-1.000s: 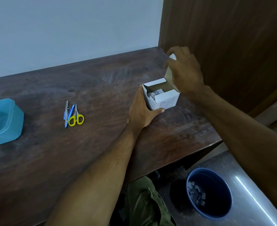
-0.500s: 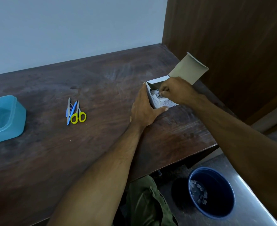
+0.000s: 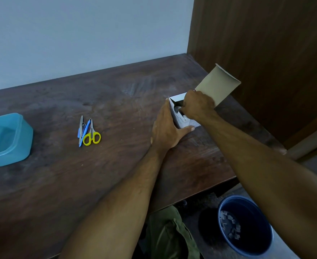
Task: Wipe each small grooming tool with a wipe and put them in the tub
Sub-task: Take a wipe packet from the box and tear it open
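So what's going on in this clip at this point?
A person is getting a wipe out of a small white box whose lid flap stands open. The left hand steadies the box against the wooden table, while the right hand reaches its fingers inside. The grooming tools, including yellow-handled scissors, lie untouched in a cluster, apart from the blue tub farther left.
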`<state>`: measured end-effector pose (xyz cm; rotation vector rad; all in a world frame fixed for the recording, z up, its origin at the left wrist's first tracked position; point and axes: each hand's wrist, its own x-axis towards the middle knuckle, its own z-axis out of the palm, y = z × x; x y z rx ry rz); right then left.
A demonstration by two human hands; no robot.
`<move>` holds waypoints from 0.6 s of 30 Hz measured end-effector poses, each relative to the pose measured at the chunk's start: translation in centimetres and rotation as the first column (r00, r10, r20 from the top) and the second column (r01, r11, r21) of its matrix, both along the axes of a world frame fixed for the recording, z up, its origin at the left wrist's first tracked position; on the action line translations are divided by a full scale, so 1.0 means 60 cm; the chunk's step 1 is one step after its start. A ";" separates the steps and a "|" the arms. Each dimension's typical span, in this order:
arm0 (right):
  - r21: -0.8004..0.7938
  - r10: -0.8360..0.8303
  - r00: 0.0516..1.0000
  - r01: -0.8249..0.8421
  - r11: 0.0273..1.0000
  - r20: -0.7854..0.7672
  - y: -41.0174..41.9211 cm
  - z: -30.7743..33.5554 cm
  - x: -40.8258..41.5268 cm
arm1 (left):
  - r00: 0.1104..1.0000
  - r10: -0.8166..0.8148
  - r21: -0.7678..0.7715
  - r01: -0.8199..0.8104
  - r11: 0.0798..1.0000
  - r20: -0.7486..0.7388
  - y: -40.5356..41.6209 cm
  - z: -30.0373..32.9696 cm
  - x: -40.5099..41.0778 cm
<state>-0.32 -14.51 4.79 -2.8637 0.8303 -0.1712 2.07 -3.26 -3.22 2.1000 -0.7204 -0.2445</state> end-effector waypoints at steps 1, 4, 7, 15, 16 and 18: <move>0.002 -0.008 1.000 0.008 1.000 0.010 0.001 -0.001 -0.001 | 1.000 -0.011 0.007 0.011 1.000 -0.010 0.003 0.003 -0.001; 0.016 -0.018 0.999 0.017 1.000 0.051 0.000 -0.003 -0.004 | 1.000 0.020 -0.001 -0.020 1.000 0.000 -0.007 0.011 -0.009; 0.104 -0.023 0.994 0.012 0.995 0.110 -0.004 -0.004 -0.003 | 0.999 0.020 0.074 -0.017 0.997 -0.038 -0.012 0.008 -0.010; 0.395 0.070 0.979 -0.142 0.908 0.190 -0.021 0.021 -0.018 | 0.996 0.050 -0.039 -0.047 0.998 0.073 0.007 0.014 -0.009; 0.381 0.104 0.975 -0.173 0.908 0.195 -0.024 0.023 -0.023 | 0.996 0.041 -0.059 -0.037 0.998 0.078 0.008 0.016 -0.011; 0.345 0.171 0.963 -0.236 0.908 0.210 -0.031 0.027 -0.032 | 0.995 0.041 -0.081 -0.034 0.996 0.088 0.010 0.016 -0.011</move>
